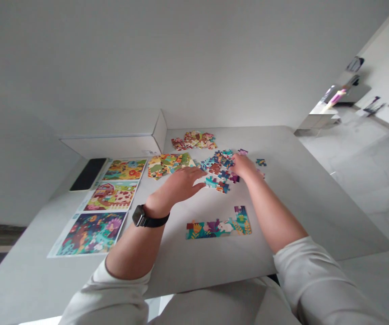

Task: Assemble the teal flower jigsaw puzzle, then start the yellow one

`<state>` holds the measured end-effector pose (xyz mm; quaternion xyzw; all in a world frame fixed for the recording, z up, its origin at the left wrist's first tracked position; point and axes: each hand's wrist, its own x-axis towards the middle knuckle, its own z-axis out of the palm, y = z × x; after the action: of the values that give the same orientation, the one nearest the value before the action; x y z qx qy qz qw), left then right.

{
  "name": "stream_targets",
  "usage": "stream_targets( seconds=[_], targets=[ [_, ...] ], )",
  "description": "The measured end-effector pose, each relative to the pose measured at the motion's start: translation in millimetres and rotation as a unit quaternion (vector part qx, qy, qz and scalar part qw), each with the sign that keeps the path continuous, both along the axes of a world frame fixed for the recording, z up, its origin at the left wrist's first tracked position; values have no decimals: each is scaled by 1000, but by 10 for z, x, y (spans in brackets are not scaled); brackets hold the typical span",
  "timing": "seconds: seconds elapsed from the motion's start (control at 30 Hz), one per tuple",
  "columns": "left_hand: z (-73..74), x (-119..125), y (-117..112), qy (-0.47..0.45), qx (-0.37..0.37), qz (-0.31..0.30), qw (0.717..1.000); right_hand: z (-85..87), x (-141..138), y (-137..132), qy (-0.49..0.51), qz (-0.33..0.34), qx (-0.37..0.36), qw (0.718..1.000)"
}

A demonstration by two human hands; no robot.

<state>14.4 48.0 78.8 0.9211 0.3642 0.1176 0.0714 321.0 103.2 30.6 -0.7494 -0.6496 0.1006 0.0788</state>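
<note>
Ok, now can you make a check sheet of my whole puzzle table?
Surface: pale grey table.
Job's things: loose heaps of jigsaw pieces, a joined strip of pieces, a printed sheet of three pictures.
Clutter: black phone, white box.
Grippers: left hand open, fingers spread, near yellow pieces; right hand on blue pieces.
Cables: nothing seen.
Surroundings: pale floor to the right.

Soft, bright light, faint shadows beneath the left hand [176, 187] (edges warped).
</note>
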Motion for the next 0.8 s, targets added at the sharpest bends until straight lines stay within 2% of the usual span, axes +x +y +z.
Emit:
stream_targets(
  seconds=[0.27,0.43,0.57,0.67,0.73,0.8],
  targets=[
    [-15,1,18,-3,-4,-2,1000,0,40,23,6,9,0,1000],
    [-4,39,-25,9,-6,2,1000,114,112,11,39,-5,40,998],
    [-10,88,-86,19,-23,-3,1000,239,267,-16,113,-23,70,991],
    [-82,148,-80,-4,-32,20,999,314,311,-94,230,-6,59,971],
    [-171,216,-42,-77,-34,71,994,344,256,-166,325,40,33,944],
    [-278,302,12,-191,-71,117,972,351,141,-232,399,99,-5,911]
  ],
)
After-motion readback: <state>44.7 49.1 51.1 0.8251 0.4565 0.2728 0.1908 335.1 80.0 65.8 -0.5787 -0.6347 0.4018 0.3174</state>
